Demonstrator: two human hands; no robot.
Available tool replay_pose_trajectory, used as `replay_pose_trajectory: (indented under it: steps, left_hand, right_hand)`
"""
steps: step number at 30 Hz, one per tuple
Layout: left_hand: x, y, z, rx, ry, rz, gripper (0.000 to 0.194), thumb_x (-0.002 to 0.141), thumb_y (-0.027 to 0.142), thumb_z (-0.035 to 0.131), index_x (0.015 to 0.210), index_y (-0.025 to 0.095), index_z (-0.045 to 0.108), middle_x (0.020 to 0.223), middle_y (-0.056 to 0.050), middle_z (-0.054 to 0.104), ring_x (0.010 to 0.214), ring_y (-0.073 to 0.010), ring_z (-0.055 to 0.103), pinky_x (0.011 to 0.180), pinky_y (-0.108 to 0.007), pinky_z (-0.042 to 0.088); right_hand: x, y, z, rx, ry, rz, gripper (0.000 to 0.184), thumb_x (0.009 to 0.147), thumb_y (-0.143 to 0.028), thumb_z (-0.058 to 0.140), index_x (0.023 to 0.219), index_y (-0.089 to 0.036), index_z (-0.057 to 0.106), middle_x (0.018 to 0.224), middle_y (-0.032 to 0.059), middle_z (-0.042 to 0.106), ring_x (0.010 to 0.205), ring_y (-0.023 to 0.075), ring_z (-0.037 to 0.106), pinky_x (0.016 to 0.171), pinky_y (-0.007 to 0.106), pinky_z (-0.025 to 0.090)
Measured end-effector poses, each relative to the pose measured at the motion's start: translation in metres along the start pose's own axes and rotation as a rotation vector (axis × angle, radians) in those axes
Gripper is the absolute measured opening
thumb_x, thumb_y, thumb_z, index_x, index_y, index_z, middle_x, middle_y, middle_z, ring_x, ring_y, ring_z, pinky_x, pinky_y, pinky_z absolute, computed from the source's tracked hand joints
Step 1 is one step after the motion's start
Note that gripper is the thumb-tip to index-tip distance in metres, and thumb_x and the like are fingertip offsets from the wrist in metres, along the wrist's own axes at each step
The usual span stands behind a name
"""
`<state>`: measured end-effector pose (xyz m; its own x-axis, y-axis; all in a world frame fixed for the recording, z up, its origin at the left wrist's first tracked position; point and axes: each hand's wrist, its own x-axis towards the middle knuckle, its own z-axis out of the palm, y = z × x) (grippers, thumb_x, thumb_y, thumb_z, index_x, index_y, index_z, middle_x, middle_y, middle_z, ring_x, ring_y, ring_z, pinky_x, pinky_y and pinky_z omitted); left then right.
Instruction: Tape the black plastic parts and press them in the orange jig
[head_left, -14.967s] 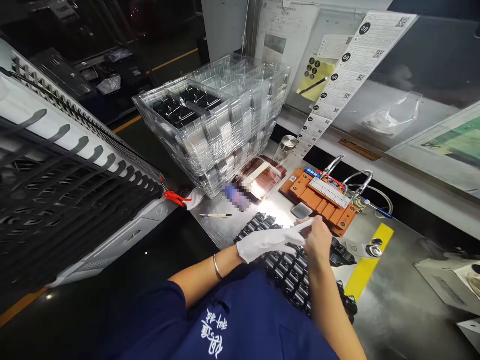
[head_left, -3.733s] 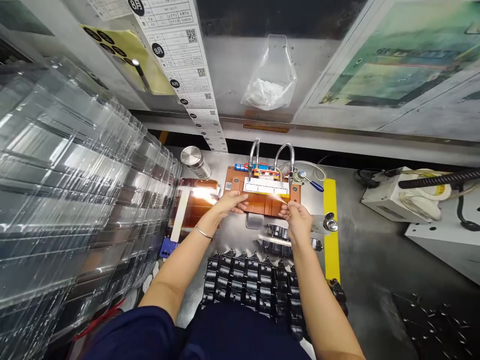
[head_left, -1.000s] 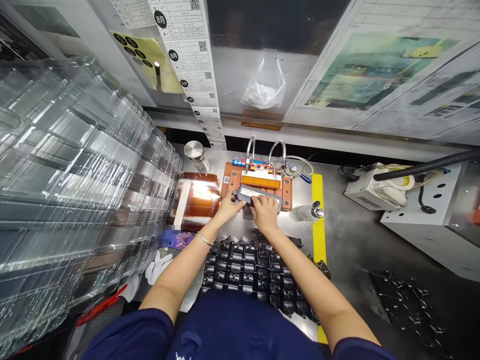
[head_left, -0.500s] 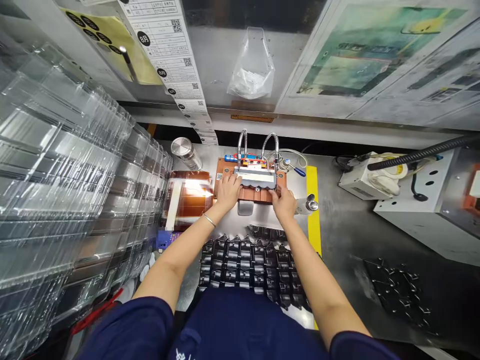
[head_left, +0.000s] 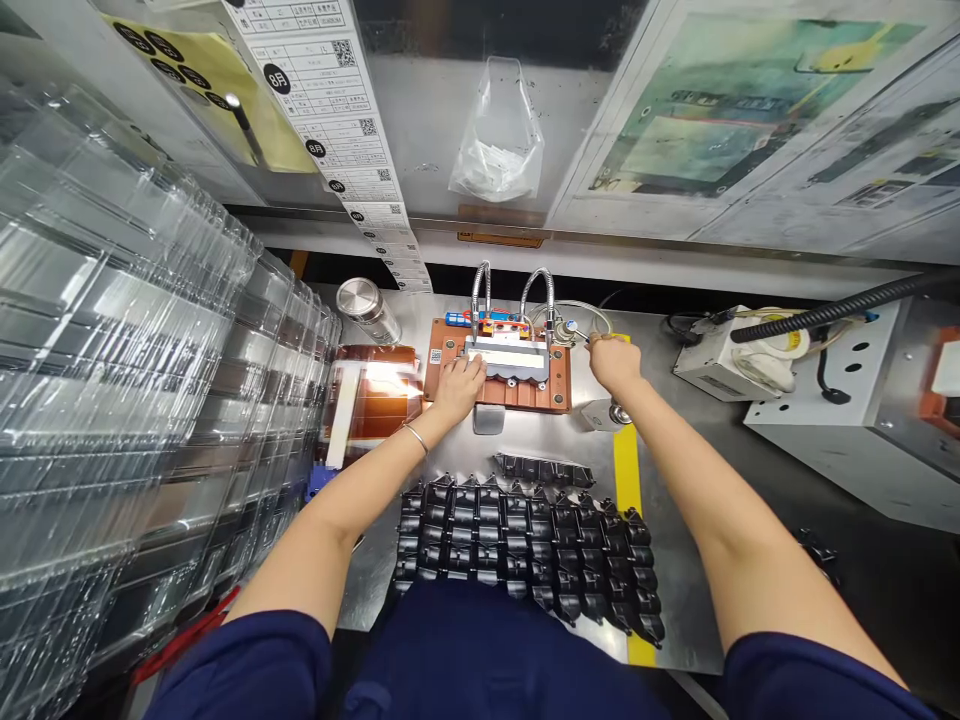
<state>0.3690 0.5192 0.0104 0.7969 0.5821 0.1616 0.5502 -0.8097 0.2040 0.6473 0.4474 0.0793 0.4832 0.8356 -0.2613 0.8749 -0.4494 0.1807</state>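
Note:
My left hand (head_left: 460,388) lies on the left end of a grey bar (head_left: 517,373) with a pale strip on top and a scalloped front edge. Its fingers are extended over the bar and the fixture, not wrapped round anything. The bar sits in a reddish-brown fixture block (head_left: 555,396) with two bent metal hoses (head_left: 537,290) arching over its back. To the right of the block, my right hand (head_left: 615,362) is closed round the lever handle (head_left: 587,338), blue in the earlier view and now mostly covered by the fingers.
Rows of black ribbed plastic parts (head_left: 525,540) lie before me, with a single strip (head_left: 544,470) behind them. Left stand stacked clear trays (head_left: 150,370), amber sheets (head_left: 379,390) and a metal-lidded jar (head_left: 369,310). A white device (head_left: 727,360) and a metal dispenser (head_left: 604,414) are right.
My right hand has left the bar's right end and moved right and up onto the blue lever handle. My left hand stays at the bar's left end. The view has shifted slightly.

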Motion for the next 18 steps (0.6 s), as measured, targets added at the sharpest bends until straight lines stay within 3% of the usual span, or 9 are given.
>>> replay_pose_trajectory:
  steps: [7, 11, 14, 16, 18]
  left_hand:
    - [0.000, -0.002, 0.002, -0.071, 0.042, -0.016, 0.035, 0.091, 0.011, 0.040, 0.120, 0.018, 0.059, 0.128, -0.013, 0.060, 0.117, -0.0262, 0.053, 0.099, -0.048, 0.038]
    - [0.000, -0.005, -0.008, -0.261, 0.077, -0.076, 0.027, 0.091, 0.023, 0.049, 0.114, 0.018, 0.062, 0.122, -0.011, 0.063, 0.116, -0.0251, 0.053, 0.102, -0.044, 0.039]
    - [0.004, -0.008, -0.014, -0.402, 0.177, -0.360, 0.030, 0.091, 0.029, 0.049, 0.116, 0.017, 0.060, 0.123, -0.012, 0.061, 0.118, -0.0248, 0.052, 0.103, -0.041, 0.039]
    - [0.008, -0.006, -0.016, -0.434, 0.177, -0.573, 0.034, 0.088, 0.031, 0.053, 0.116, 0.014, 0.058, 0.127, -0.016, 0.057, 0.121, -0.0277, 0.049, 0.105, -0.043, 0.036]
    - [0.010, -0.001, -0.019, -0.451, 0.119, -0.680, 0.038, 0.082, 0.034, 0.062, 0.113, 0.013, 0.058, 0.128, -0.018, 0.055, 0.125, -0.0312, 0.046, 0.106, -0.045, 0.034]
  right_hand:
    - [0.023, 0.021, -0.001, -0.088, 0.085, -0.116, 0.038, 0.094, -0.017, 0.031, 0.120, -0.013, 0.060, 0.113, 0.0187, 0.063, 0.105, 0.0299, 0.049, 0.079, 0.041, 0.037]
    - [0.015, 0.012, -0.002, 0.107, 0.184, 0.000, 0.039, 0.093, -0.020, 0.032, 0.114, -0.012, 0.064, 0.114, 0.0204, 0.062, 0.106, 0.0320, 0.049, 0.082, 0.044, 0.039]
    - [-0.004, -0.016, 0.011, 0.443, 0.274, 0.042, 0.040, 0.091, -0.027, 0.037, 0.121, -0.013, 0.060, 0.113, 0.0185, 0.064, 0.105, 0.0310, 0.055, 0.087, 0.044, 0.043]
    - [-0.019, -0.039, 0.026, 0.746, 0.235, 0.042, 0.045, 0.087, -0.031, 0.044, 0.128, -0.014, 0.054, 0.110, 0.0151, 0.066, 0.100, 0.0280, 0.060, 0.089, 0.043, 0.046]
    - [-0.035, -0.059, 0.041, 1.042, 0.154, 0.054, 0.055, 0.082, -0.031, 0.051, 0.134, -0.013, 0.047, 0.112, 0.0135, 0.067, 0.098, 0.0256, 0.064, 0.090, 0.041, 0.049]
